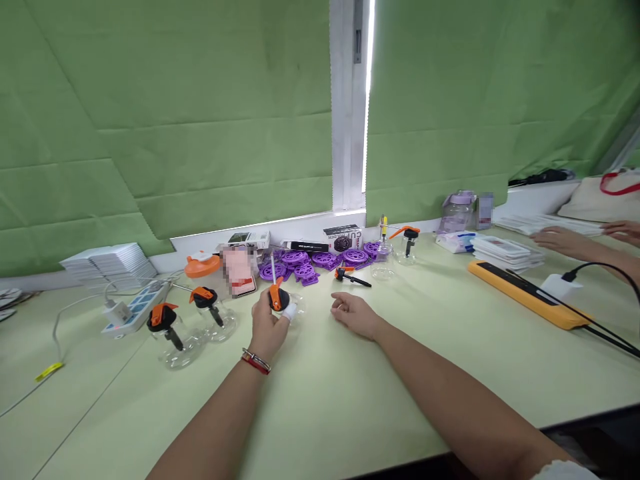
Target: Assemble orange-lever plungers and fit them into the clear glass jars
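Note:
My left hand point(267, 327) grips a small clear bottle with a black and orange pump cap point(278, 298); a thin tube sticks up from the cap. One fingertip wears a white cover. My right hand point(353, 313) rests on the pale green table point(350, 387) with its fingers loosely curled and nothing in it. A loose black and orange pump head point(350, 275) lies just beyond the right hand. Left of my left hand stand two clear bottles with pump caps point(173, 333) point(213, 313).
Purple plastic wheels point(315, 261) lie in a pile near the wall. A white power strip point(135, 308) sits at left, an orange one point(525, 293) at right. Another person's hands point(565, 240) rest by stacked white packets point(505, 250) far right. More bottles point(400, 245) stand behind.

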The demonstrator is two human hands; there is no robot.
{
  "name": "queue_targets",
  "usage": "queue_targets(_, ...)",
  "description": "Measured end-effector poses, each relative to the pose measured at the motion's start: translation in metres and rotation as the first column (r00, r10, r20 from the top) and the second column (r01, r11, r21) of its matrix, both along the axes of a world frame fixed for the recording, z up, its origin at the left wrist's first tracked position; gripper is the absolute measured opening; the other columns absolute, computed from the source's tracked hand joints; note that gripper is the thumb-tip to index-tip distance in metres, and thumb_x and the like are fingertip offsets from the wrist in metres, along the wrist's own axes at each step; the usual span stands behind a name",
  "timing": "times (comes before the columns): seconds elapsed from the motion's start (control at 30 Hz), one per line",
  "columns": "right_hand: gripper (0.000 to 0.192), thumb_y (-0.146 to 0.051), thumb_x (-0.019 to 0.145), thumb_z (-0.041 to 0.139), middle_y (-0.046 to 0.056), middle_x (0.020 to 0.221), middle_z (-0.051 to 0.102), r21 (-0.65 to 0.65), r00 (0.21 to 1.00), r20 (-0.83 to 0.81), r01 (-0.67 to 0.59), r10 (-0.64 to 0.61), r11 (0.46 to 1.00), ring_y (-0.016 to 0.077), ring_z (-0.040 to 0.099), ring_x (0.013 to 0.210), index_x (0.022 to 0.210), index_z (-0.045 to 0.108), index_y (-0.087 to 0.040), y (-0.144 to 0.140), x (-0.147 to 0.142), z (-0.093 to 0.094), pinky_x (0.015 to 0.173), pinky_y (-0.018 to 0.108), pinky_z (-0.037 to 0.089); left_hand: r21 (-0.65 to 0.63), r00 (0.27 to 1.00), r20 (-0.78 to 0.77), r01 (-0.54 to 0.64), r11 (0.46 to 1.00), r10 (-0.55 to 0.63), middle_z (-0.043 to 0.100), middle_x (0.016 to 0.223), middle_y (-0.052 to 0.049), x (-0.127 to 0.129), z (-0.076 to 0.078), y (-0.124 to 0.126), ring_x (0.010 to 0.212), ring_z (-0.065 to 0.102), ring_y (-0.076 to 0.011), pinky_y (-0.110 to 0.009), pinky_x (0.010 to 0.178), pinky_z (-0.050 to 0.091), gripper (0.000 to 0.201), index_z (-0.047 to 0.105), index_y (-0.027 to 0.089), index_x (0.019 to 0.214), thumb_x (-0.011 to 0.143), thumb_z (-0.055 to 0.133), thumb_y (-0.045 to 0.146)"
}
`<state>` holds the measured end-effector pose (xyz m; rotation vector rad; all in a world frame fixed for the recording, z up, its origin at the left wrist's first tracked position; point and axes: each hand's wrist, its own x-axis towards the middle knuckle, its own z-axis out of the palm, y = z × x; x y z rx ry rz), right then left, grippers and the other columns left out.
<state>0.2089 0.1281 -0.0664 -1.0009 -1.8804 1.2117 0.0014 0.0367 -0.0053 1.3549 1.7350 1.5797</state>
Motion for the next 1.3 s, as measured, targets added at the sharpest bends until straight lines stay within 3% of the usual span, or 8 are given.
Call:
queue_targets(0.1,0.036,-0.026,0.079,0.055,0.010,0.110,0.057,0.345,0.924,0.199,0.246,-0.327,0.906,0.0203,0.056,0.091,0.114,0.058,-0.016,0.017,0.012,-0.002,0.088,0.038,0.043,0.126,0.943,-0.269,-0.166,0.978,0.195,0.058,0.076,-0.001,-0.020,-0.003,0.006,0.071,0.054,-0.0192,-0.030,0.069,0.041,0.047,0.050,0.022,0.108,0.065,0.066,0.032)
queue_targets(0.23,0.041,-0.020,0.080,0.050,0.013,0.133,0.046,0.500,0.745,0.351,0.363,-0.568,0.786,0.0275,0.040,0.121,0.120,0.056,-0.013,0.037,0.027,-0.004,0.102,0.040,0.029,0.120,0.812,-0.456,-0.350,0.929,0.365,0.057,0.068,-0.001,-0.043,-0.007,0.012,0.072,0.057,-0.0250,-0.039,0.079,0.041,0.058,0.042,0.016,0.119,0.069,0.061,0.039)
queue_targets(0.4,0.051,-0.023,0.085,0.043,0.008,0.142,0.039,0.442,0.637,0.535,0.348,-0.554,0.827,0.0310,0.033,0.128,0.137,0.040,-0.020,0.043,0.034,-0.006,0.100,0.043,0.027,0.052,0.751,-0.512,-0.458,0.888,0.417,0.061,0.082,-0.007,-0.059,-0.012,0.019,0.083,0.060,-0.0274,-0.042,0.081,0.043,0.059,0.041,0.015,0.120,0.070,0.059,0.040)
queue_targets(0.6,0.032,-0.024,0.082,0.049,0.010,0.114,0.061,0.435,0.645,0.527,0.355,-0.554,0.827,0.0287,0.049,0.109,0.111,0.063,-0.020,0.042,0.034,0.000,0.089,0.037,0.034,0.029,0.810,-0.452,-0.406,0.914,0.374,0.060,0.092,-0.008,-0.060,-0.015,0.021,0.078,0.060,-0.0220,-0.036,0.072,0.048,0.073,0.031,0.015,0.130,0.067,0.064,0.031)
queue_targets(0.83,0.022,-0.017,0.077,0.051,0.010,0.089,0.067,0.346,0.720,0.429,0.427,-0.545,0.836,0.0223,0.058,0.085,0.089,0.070,-0.017,0.046,0.041,0.000,0.071,0.029,0.038,0.436,0.669,-0.534,-0.307,0.846,0.517,0.037,0.133,-0.022,-0.041,-0.007,0.013,0.128,0.031,-0.0349,-0.052,0.106,0.024,0.079,0.029,0.009,0.132,0.066,0.067,0.028)
queue_targets(0.93,0.024,-0.016,0.076,0.052,0.008,0.091,0.067,0.297,0.782,0.340,0.438,-0.522,0.849,0.0206,0.059,0.085,0.092,0.070,-0.018,0.047,0.043,-0.002,0.072,0.028,0.040,0.524,0.671,-0.609,-0.060,0.850,0.422,0.031,0.138,-0.020,-0.022,-0.008,0.008,0.132,0.025,-0.0327,-0.052,0.107,0.022,0.072,0.027,0.013,0.133,0.071,0.063,0.023)
queue_targets(1.03,0.024,-0.020,0.076,0.052,0.006,0.090,0.067,0.263,0.857,0.246,0.391,-0.453,0.882,0.0181,0.058,0.081,0.093,0.069,-0.018,0.043,0.041,-0.002,0.071,0.027,0.042,0.425,0.674,-0.710,0.178,0.888,0.205,0.036,0.134,-0.018,-0.003,-0.015,0.006,0.129,0.032,-0.0303,-0.049,0.103,0.031,0.062,0.028,0.016,0.132,0.077,0.057,0.020)
queue_targets(1.3,0.020,-0.016,0.069,0.054,0.001,0.076,0.062,0.173,0.998,0.049,-0.045,0.037,0.984,0.0138,0.053,0.069,0.084,0.067,-0.017,0.013,0.012,0.003,0.069,0.027,0.043,-0.016,0.815,-0.496,0.338,0.941,-0.301,0.046,0.119,-0.013,0.014,-0.036,0.010,0.093,0.053,-0.0213,-0.038,0.082,0.045,0.062,0.029,0.021,0.136,0.081,0.055,0.035)
